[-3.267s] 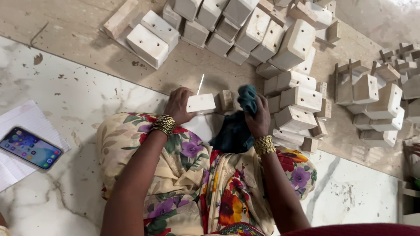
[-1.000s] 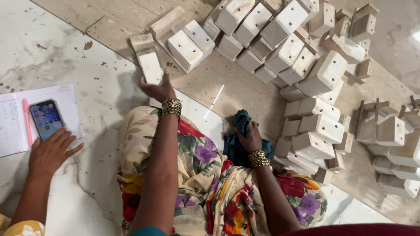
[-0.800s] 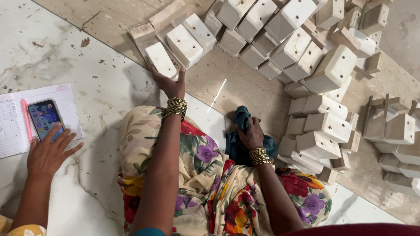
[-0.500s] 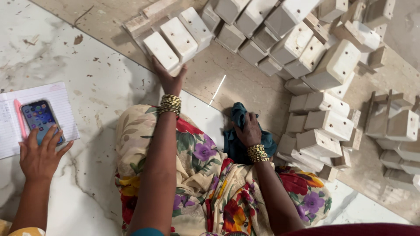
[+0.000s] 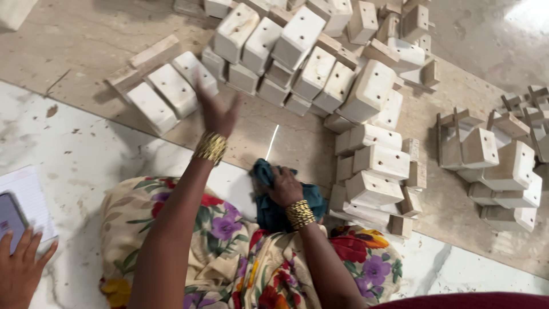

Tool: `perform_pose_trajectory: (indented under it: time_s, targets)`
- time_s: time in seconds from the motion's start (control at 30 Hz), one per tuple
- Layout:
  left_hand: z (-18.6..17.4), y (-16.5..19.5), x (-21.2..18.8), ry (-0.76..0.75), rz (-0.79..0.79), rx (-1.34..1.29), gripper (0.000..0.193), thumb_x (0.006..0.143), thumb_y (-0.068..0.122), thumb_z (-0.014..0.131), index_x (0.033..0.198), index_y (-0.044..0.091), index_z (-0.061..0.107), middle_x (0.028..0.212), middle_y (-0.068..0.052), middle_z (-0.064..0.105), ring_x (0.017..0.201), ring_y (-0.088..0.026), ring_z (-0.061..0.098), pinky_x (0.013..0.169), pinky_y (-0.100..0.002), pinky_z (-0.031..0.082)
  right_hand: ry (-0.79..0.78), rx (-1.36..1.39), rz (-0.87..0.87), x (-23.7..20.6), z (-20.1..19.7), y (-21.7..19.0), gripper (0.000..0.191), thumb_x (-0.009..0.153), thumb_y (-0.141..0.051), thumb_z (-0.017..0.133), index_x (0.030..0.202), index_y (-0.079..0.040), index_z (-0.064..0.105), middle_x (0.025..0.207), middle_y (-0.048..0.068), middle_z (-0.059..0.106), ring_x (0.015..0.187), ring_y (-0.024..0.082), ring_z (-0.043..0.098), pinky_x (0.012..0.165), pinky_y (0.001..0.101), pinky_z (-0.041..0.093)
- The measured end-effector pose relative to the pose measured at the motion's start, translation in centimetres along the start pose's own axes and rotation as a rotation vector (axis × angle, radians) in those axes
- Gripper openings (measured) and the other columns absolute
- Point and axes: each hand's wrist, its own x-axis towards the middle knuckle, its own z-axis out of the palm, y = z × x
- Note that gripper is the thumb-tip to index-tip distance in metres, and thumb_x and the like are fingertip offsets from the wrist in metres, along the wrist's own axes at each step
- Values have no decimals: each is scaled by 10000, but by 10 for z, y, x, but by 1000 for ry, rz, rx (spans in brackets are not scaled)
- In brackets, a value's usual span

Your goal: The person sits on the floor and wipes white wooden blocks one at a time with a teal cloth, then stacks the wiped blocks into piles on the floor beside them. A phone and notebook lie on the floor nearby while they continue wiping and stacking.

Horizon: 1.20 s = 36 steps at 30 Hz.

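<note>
A: Left hand (image 5: pixel 219 110) was stretched out over the floor, fingers spread apart, gripping nothing. It's motion-blurred, hovering at the near end of the row of three white blocks (image 5: pixel 171 91).

B: Touching them?

A: Couldn't tell through the blur. The fingertips overlapped the rightmost block of the row. A wooden strip (image 5: pixel 146 60) lay along the far side of those three.

B: Right hand?

A: Right hand (image 5: pixel 284 186) was closed down on a dark teal cloth (image 5: pixel 269 209), bunched just in front of the floral-print lap (image 5: pixel 229 252). Gold bangles on both wrists.

B: And the other blocks?

A: Big heap of white blocks (image 5: pixel 303 51) beyond the left hand, most with small holes in their faces. A smaller stack (image 5: pixel 377 177) sat just right of the cloth hand. Another group (image 5: pixel 497 166) lay well apart on the far right, mixed with bare wooden pieces. A thin white stick (image 5: pixel 272 142) lay on the tan floor between the hands.

B: Anyone else?

A: Another person's hand (image 5: pixel 20 266) at the bottom left, fingers touching a phone (image 5: pixel 10 214) resting on a sheet of lined paper (image 5: pixel 31 194) on the white marble floor (image 5: pixel 86 166).
</note>
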Motion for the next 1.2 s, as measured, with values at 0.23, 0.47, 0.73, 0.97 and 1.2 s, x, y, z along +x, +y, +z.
perform_pose_trajectory:
  time_s: [0.23,0.47,0.73,0.97,1.2]
  targets:
    - [147,112,109,-243,153,317,1437,665,650,918,1582,23,7,1611,-319,196,1494,-479,210,1197,-593,227,137,-1,-116,11,16,-2,748,782,-467,779,1418,-157,536,1331,199,550,1170,391,593,907,502,534]
    - [152,120,125,-450,-238,237,980,654,501,893,1415,53,468,1325,-182,644,1176,-327,672,975,-443,575,-400,142,-109,18,-14,-5,989,811,-622,809,1587,-308,283,1600,242,219,1453,516,223,1096,676,287]
    - [-23,80,-14,-373,124,-121,866,713,393,931,1390,17,544,1272,-195,688,1149,-302,705,965,-409,577,-135,-139,-59,8,-17,-37,921,777,-256,768,1547,-464,309,1641,174,204,1490,511,146,1083,847,143]
    - [-112,5,-97,-472,97,170,866,666,338,933,1380,54,533,1244,-198,648,1120,-381,652,940,-476,545,-24,-92,4,-17,-8,-16,599,767,-132,683,1328,-327,603,1431,129,496,1177,386,595,861,532,559]
    - [-96,-33,-112,-721,115,248,861,655,294,884,1400,89,504,1336,-161,604,1221,-364,567,1031,-478,492,275,-82,167,-51,-88,9,668,742,-27,654,1335,-334,674,1290,91,602,1128,358,657,906,463,581]
